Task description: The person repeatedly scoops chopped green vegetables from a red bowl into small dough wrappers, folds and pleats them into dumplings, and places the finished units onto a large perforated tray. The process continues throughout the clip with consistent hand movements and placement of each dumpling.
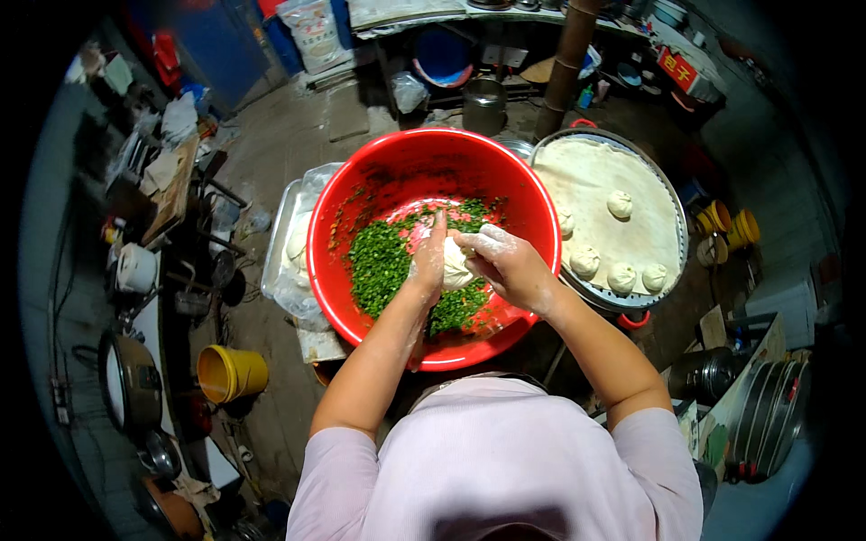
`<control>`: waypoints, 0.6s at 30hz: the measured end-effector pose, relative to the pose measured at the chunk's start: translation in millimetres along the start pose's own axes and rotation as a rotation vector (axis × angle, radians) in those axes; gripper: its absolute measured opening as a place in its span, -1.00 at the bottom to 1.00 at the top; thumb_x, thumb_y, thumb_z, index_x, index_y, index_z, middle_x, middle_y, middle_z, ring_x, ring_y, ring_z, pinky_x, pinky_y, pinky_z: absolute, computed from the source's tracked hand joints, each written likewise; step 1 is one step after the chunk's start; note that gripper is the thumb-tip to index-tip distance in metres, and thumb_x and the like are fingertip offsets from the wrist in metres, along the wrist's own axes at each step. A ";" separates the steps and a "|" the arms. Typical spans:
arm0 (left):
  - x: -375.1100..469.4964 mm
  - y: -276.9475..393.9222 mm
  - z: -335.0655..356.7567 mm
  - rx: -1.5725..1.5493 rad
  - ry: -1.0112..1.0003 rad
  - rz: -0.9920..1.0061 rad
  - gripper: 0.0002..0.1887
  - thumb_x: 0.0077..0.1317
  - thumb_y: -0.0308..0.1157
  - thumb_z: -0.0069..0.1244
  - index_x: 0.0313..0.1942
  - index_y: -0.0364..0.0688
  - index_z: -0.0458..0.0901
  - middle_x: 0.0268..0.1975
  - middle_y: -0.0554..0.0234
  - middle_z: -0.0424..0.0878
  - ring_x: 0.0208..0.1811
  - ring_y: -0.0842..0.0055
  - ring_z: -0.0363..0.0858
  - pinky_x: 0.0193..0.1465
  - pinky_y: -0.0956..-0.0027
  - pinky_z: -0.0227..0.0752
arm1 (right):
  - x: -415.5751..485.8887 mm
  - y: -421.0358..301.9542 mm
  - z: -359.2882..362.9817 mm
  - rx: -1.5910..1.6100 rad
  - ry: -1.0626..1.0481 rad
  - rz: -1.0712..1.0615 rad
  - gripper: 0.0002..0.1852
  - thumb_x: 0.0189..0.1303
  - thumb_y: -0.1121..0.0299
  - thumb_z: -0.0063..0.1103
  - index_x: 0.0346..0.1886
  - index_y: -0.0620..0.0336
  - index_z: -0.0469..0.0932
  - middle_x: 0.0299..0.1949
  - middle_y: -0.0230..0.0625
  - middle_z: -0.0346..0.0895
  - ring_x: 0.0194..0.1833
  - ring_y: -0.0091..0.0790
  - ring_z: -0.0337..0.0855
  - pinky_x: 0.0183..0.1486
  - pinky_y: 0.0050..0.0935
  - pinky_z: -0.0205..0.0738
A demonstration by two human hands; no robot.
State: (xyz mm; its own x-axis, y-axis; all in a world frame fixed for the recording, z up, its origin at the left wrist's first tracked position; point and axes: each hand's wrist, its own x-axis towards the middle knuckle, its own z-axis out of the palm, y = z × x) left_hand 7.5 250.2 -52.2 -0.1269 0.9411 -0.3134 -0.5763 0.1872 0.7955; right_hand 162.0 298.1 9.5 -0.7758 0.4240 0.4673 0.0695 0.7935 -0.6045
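Observation:
My left hand holds a pleated dough bun over a big red plastic basin. With floury fingers, my right hand pinches the bun's pleats from the right side. Chopped green vegetable filling lies in the basin beneath both hands. To the right stands a round steamer tray lined with pale cloth, and several pleated buns sit on it, mostly along its near edge. Left of the basin, partly hidden by it, is a metal tray with pale dough and clear plastic.
A yellow bucket stands on the floor at the lower left. Beyond the basin are a metal pot and a brown post. Cluttered shelves with cookers line the left; stacked steamer trays stand at the right.

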 end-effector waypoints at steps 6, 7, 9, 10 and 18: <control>17.7 7.4 28.7 0.245 -0.088 0.058 -0.20 0.39 0.33 -0.58 0.28 -0.14 0.34 0.19 0.13 0.46 0.12 0.40 0.49 0.06 0.30 0.45 | -1.8 38.8 -50.2 -0.206 0.072 -0.010 -0.86 0.11 0.50 0.19 -0.36 0.22 0.39 -0.41 -0.10 0.38 -0.33 0.03 0.52 -0.31 -0.14 0.44; 17.3 11.2 25.1 0.267 0.001 0.068 -0.21 0.39 0.31 -0.53 0.29 -0.16 0.33 0.24 0.09 0.40 0.17 0.34 0.44 0.17 0.26 0.38 | -1.2 51.9 -66.8 -0.227 0.096 -0.012 -0.88 0.12 0.50 0.17 -0.37 0.22 0.39 -0.41 -0.10 0.39 -0.36 0.05 0.50 -0.32 -0.13 0.43; 6.2 17.1 7.4 0.204 0.078 0.140 -0.27 0.43 0.22 -0.43 0.24 -0.27 0.38 0.19 -0.01 0.45 0.21 0.29 0.43 0.24 0.23 0.37 | -5.1 81.8 -100.1 -0.364 0.114 0.087 -0.90 0.14 0.49 0.13 -0.39 0.22 0.39 -0.42 -0.09 0.40 -0.36 0.07 0.50 -0.31 -0.11 0.42; -3.8 23.0 0.3 0.170 0.131 0.173 -0.31 0.46 0.15 -0.42 0.20 -0.31 0.42 0.15 -0.02 0.49 0.18 0.30 0.47 0.20 0.25 0.41 | -8.8 105.3 -113.4 -0.416 0.135 0.085 -0.90 0.15 0.48 0.12 -0.39 0.22 0.39 -0.42 -0.08 0.41 -0.35 0.08 0.50 -0.31 -0.11 0.42; -87.4 7.8 -57.7 -0.038 0.516 0.462 -0.44 0.49 0.02 -0.32 0.16 -0.31 0.44 0.06 0.04 0.55 0.08 0.37 0.50 0.12 0.34 0.41 | -24.3 284.4 -97.8 -0.441 0.150 0.379 -0.89 0.13 0.38 0.14 -0.37 0.22 0.49 -0.34 -0.05 0.52 -0.22 0.05 0.53 -0.13 -0.10 0.42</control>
State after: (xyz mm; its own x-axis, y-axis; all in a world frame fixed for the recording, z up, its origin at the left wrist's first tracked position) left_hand -32.4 153.2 -48.4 -0.7284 0.6661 -0.1608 -0.3972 -0.2193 0.8911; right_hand 262.0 556.2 -110.7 -0.5511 0.7444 0.3770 0.6024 0.6676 -0.4375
